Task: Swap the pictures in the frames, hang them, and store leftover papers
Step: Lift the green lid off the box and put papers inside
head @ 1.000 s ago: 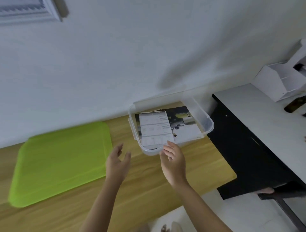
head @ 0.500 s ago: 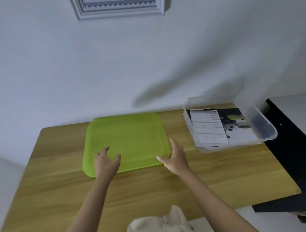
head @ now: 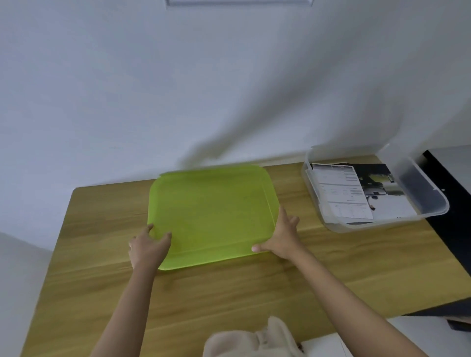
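Observation:
A lime-green lid (head: 212, 214) lies flat on the wooden table (head: 254, 293). My left hand (head: 147, 246) grips its near left corner, thumb on top. My right hand (head: 281, 235) holds its near right corner, fingers along the right edge and thumb at the front edge. To the right stands a clear plastic box (head: 433, 203) with papers (head: 344, 196) and a dark photo print (head: 382, 183) lying inside. A white picture frame (head: 239, 2) hangs on the wall, only its lower edge showing at the top.
A black desk (head: 453, 229) adjoins the table on the right. A beige cloth (head: 254, 341) shows at the bottom edge. The grey wall rises right behind the table.
My right hand left the papers in the box and both hands moved left to the green lid, now holding its near corners. The view swung left.

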{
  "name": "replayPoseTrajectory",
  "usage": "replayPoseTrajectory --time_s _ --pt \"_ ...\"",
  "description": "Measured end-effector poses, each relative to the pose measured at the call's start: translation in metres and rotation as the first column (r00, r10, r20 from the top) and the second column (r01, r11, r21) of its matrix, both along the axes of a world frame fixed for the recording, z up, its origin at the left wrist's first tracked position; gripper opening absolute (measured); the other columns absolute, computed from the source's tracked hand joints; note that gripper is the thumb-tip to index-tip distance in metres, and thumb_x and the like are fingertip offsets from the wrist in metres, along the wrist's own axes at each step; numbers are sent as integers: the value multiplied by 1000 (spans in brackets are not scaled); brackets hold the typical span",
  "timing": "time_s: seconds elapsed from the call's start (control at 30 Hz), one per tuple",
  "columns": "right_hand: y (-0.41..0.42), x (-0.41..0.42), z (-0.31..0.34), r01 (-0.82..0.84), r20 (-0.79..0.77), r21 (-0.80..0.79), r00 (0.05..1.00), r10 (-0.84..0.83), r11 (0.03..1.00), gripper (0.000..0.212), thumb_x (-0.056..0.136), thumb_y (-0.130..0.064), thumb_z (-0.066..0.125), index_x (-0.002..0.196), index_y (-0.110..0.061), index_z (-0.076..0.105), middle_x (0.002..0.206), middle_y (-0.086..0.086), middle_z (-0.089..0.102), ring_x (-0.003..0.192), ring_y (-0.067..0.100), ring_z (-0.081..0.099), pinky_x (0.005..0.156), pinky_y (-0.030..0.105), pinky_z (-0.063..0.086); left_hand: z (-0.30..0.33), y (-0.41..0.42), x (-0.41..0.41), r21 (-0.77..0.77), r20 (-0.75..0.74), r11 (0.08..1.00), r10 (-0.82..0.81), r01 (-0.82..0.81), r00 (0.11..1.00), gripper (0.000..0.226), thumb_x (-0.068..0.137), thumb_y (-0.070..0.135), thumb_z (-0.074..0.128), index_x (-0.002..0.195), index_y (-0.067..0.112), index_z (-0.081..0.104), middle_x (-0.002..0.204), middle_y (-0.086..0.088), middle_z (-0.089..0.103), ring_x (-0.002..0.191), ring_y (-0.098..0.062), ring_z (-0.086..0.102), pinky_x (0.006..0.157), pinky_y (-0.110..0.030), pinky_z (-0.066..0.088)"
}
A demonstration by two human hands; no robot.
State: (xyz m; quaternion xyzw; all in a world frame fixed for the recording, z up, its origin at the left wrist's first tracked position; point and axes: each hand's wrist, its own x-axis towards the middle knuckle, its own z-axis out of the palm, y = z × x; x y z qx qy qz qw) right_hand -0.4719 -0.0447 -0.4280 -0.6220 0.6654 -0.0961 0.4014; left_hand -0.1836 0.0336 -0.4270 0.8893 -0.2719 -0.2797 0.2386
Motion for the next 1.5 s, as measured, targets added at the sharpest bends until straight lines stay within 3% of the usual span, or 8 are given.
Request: replayPoseTrajectory --time_s 0.2,0.37,0.5,0.87,1.0,1.13,1.4,1.5 --pt "-1 -31 38 8 39 -185 999 -1 983 151 42 -32 95 149 -21 -12 128 8 12 130 23 16 112 26 19 20 -3 -17 -207 -11 978 -31 28 999 61 79 30 68 136 27 44 124 -21 54 113 -33 53 91 -45 45" --pt "-19 -86 88 17 99 -302 995 13 953 145 43 -21 95 147 -38 -4 120 -2 13 117 17 25 103 26 32 49 -15 -55 -369 -43 926 -106 83 993 60 82 21 66 138 27 44 105 -9 63 91 -25 59 83 -37 48" --pt "-38 -141 103 7 104 -370 994 34 929 138 41 -20 95 143 -45 6 120 -1 14 112 9 19 96 27 33 64 -34 -104 -385 -6 912 -152 138 988 60 82 21 66 137 27 43 77 -11 56 73 -22 53 71 -30 39" --pt "-84 -333 92 53 85 -368 996 -23 928 136 43 -24 94 145 -44 6 122 -1 19 115 14 27 97 26 33 59 -106 -276 -353 -113 907 -286 230 952 64 78 20 69 138 23 44 65 -6 59 59 -19 53 64 -31 46" --pt "-108 -375 82 20 122 -348 992 24 937 134 41 -26 93 143 -46 10 120 0 22 110 8 24 102 33 34 60 -130 -318 -319 -102 915 -291 246 951 66 77 22 69 138 20 43 96 -6 70 85 -21 63 79 -33 50" --pt "-134 -400 75 -24 133 -308 989 68 951 127 45 -23 94 143 -41 15 117 -2 21 111 12 26 102 34 37 64 -149 -345 -248 -58 932 -286 264 956 65 78 21 67 138 14 43 125 -10 61 113 -27 58 96 -39 47" --pt "-164 -417 53 -44 138 -231 987 77 972 132 38 -27 96 142 -40 15 122 -1 21 111 14 26 102 40 36 67 -159 -366 -133 66 950 -277 284 959 63 80 20 65 137 8 43 113 -13 65 107 -26 58 82 -26 40" --pt "-164 -424 55 -60 146 -204 985 91 977 125 39 -24 97 138 -39 22 120 1 21 113 15 26 103 42 35 61 -159 -370 -89 40 950 -296 299 954 64 80 22 65 137 8 42 118 -11 65 115 -27 54 90 -31 43"
